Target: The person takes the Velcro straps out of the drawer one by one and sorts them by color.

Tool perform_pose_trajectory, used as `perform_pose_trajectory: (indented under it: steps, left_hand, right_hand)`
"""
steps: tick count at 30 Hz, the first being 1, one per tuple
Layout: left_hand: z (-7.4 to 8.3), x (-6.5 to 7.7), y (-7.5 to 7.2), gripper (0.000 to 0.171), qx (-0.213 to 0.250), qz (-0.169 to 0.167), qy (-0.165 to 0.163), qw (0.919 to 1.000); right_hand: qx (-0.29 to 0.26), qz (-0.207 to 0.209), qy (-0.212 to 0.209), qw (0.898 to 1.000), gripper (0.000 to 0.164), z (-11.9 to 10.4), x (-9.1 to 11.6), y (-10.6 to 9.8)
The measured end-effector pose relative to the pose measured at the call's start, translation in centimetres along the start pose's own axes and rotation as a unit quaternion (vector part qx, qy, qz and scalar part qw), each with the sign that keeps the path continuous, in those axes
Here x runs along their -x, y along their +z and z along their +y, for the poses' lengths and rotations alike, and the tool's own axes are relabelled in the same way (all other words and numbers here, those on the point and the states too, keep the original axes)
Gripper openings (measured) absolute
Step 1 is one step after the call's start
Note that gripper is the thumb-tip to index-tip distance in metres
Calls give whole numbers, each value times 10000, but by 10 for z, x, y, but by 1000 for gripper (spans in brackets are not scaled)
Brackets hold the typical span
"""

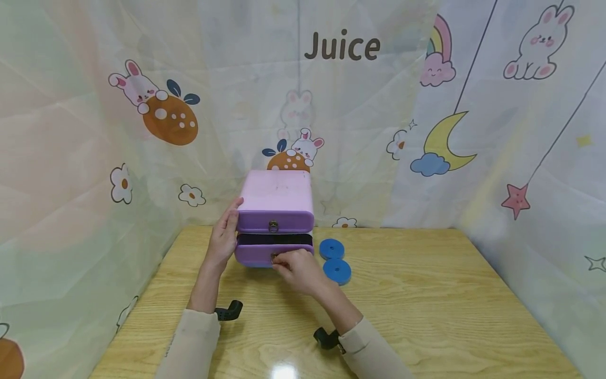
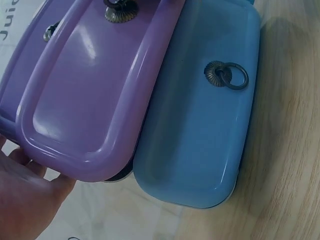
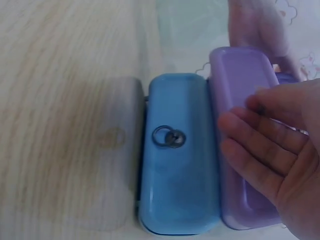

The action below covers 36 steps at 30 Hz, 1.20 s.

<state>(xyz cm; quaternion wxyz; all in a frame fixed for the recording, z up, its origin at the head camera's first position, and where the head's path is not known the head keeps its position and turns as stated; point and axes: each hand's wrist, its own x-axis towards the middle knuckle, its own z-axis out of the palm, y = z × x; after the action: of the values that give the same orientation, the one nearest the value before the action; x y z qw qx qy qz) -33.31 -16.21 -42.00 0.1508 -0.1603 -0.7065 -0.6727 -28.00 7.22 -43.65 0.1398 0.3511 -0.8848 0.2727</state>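
Observation:
A small drawer cabinet (image 1: 276, 192) with a light pink top stands at the table's back. Its purple middle drawer (image 2: 85, 95) juts out past the purple top drawer (image 1: 253, 221), leaving a dark gap above. My right hand (image 1: 300, 268) pinches that middle drawer's ring pull (image 1: 273, 258) between thumb and index finger; the other fingers are loosely bent by the drawer front. Against the cabinet's left side my left hand (image 1: 223, 239) rests, fingers extended. Below, the blue bottom drawer (image 2: 195, 120) is closed, and its metal ring (image 3: 162, 135) hangs free.
Two blue discs (image 1: 332, 248) lie on the wooden table (image 1: 426, 295), right of the cabinet. Printed cloth (image 1: 227, 105) hangs behind and at both sides. Black wrist mounts (image 1: 230, 310) stick out near both sleeves.

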Motion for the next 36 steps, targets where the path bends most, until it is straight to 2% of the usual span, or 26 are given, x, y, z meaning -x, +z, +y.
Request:
perform_pose_trajectory:
  steps: [5,14,22,36]
  left_hand:
    - [0,-1,0,52,-56,37,-56,10000]
    - [-1,-1,-1,53,-72,19,-73,9999]
    - [0,1,-1,52,-104,37,-107,9999]
    - [-1,0,0,53,-79,35,10,10000]
  right_hand:
    - [146,-326,61,9993,13,-5,1,-5]
    - [628,-410,-55,9972,13,-17,2,-13]
    - [632,-751,54,9952,14,-24,3,-18]
    - [600,-1020,46,9930,13,-31,7,-19]
